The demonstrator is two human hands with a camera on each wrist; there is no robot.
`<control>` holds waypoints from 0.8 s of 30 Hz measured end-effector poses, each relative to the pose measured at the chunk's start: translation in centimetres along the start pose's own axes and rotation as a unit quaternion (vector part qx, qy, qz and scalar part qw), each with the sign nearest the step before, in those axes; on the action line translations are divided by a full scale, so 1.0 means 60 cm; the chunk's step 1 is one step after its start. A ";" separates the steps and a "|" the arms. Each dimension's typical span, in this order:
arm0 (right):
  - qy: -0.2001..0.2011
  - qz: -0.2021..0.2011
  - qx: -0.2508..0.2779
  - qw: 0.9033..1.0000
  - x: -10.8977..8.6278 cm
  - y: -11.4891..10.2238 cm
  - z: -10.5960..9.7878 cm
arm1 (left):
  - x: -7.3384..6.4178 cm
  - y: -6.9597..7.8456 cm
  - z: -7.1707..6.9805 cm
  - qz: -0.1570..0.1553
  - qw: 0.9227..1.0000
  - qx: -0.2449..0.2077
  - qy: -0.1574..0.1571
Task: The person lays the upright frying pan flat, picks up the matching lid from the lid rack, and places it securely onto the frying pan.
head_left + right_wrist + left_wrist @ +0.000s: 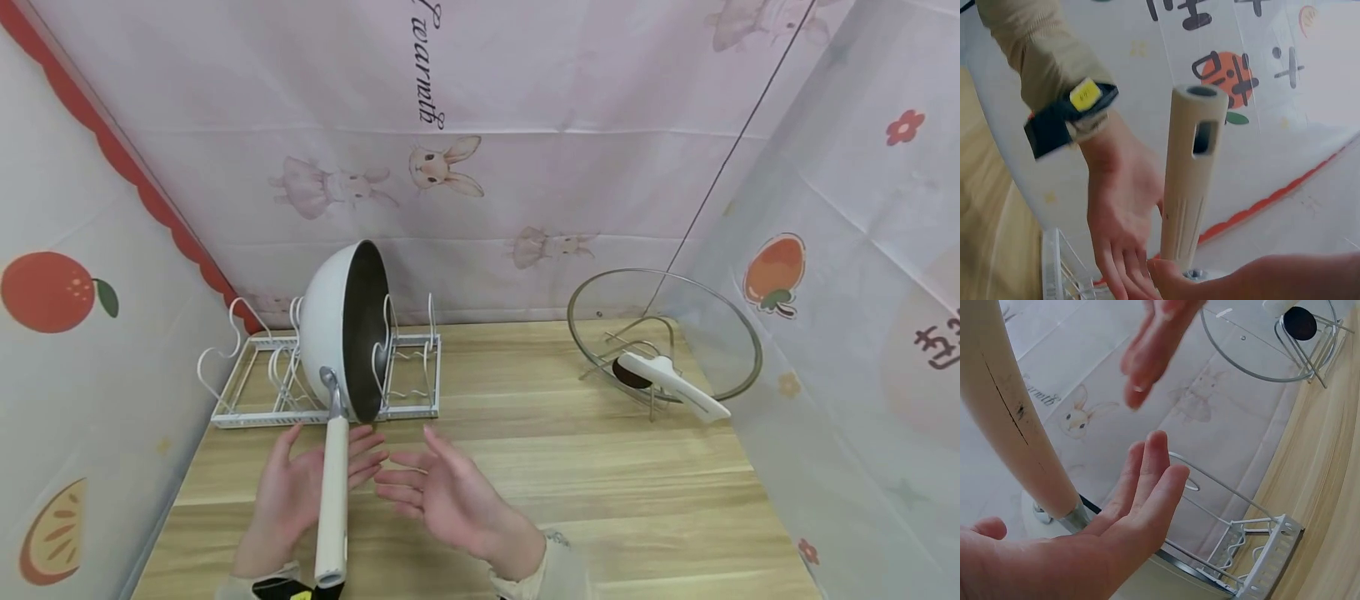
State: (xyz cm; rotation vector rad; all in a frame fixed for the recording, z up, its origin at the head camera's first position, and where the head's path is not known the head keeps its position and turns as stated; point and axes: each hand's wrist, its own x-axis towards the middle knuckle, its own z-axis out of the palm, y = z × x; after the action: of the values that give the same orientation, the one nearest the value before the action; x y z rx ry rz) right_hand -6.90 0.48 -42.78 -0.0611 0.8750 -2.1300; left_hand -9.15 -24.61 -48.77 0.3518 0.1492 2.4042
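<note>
Both hands, left (292, 492) at seven o'clock and right (457, 500) at six, are spread open, holding nothing. At nine, I judge the pan (322, 317) already seated, on edge in the white rack (255, 421); what remains, I cannot tell. Three: lid (697, 333) on wire stand (651, 408). Twelve: backdrop (585, 75) lettering (423, 71), "warmth".

white pan (321, 325) is standing on edge in white rack (408, 412), left hand (295, 493) is showing behind handle (333, 500), right hand (461, 500) is hovering just beside; at right, glass lid (705, 333) is leaning on wire stand (652, 407).
</note>
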 end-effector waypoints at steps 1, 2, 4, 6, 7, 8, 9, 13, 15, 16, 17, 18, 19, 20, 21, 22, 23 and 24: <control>-0.007 0.008 -0.001 1.000 0.001 0.004 0.003 | 0.003 0.001 0.003 -0.006 1.000 0.003 -0.001; -0.013 0.016 -0.001 1.000 0.002 0.008 0.007 | 0.006 0.003 0.006 -0.012 1.000 0.006 -0.001; -0.025 0.035 -0.001 0.999 0.005 0.017 0.014 | 0.013 0.006 0.012 -0.026 1.000 0.013 -0.008; -0.033 0.053 -0.003 0.998 0.008 0.026 0.021 | 0.019 0.008 0.016 -0.037 0.999 0.023 -0.013; -0.038 0.065 -0.003 0.997 0.010 0.030 0.025 | 0.022 0.009 0.019 -0.041 0.999 0.028 -0.013; -0.044 0.078 -0.001 0.996 0.012 0.034 0.028 | 0.025 0.010 0.022 -0.044 0.998 0.032 -0.013; -0.051 0.090 0.001 0.995 0.014 0.036 0.032 | 0.027 0.010 0.023 -0.046 0.998 0.033 -0.013; -0.069 0.123 0.035 0.989 0.025 0.046 0.049 | 0.032 0.013 0.025 -0.049 0.998 0.030 0.000; -0.067 0.130 0.050 0.988 0.029 0.052 0.057 | 0.033 0.015 0.022 -0.049 0.998 0.031 0.009; -0.064 0.134 0.058 0.987 0.031 0.055 0.060 | 0.034 0.017 0.021 -0.049 0.998 0.030 0.013; -0.059 0.136 0.063 0.987 0.032 0.059 0.063 | 0.035 0.019 0.020 -0.050 0.998 0.031 0.018; -0.056 0.137 0.066 0.987 0.034 0.063 0.066 | 0.035 0.021 0.018 -0.051 0.998 0.033 0.025; -0.058 0.141 0.073 0.986 0.036 0.067 0.068 | 0.036 0.023 0.017 -0.052 0.997 0.037 0.031; -0.064 0.145 0.077 0.984 0.038 0.070 0.071 | 0.036 0.024 0.016 -0.053 0.997 0.040 0.035; -0.072 0.147 0.079 0.983 0.040 0.073 0.072 | 0.037 0.026 0.016 -0.055 0.997 0.039 0.039; -0.079 0.148 0.081 0.983 0.041 0.076 0.073 | 0.038 0.028 0.015 -0.056 0.997 0.042 0.043; -0.086 0.151 0.081 0.981 0.043 0.078 0.074 | 0.038 0.030 0.015 -0.056 0.996 0.045 0.046; -0.090 0.153 0.082 0.981 0.045 0.080 0.075 | 0.038 0.031 0.015 -0.056 0.996 0.048 0.050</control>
State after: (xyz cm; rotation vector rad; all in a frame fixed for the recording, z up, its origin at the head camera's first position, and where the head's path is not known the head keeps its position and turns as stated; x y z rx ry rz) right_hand -4.02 -6.05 -42.93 -0.0309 0.5607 -1.8659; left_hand -11.72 -24.52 -47.06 0.2600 0.3232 2.3094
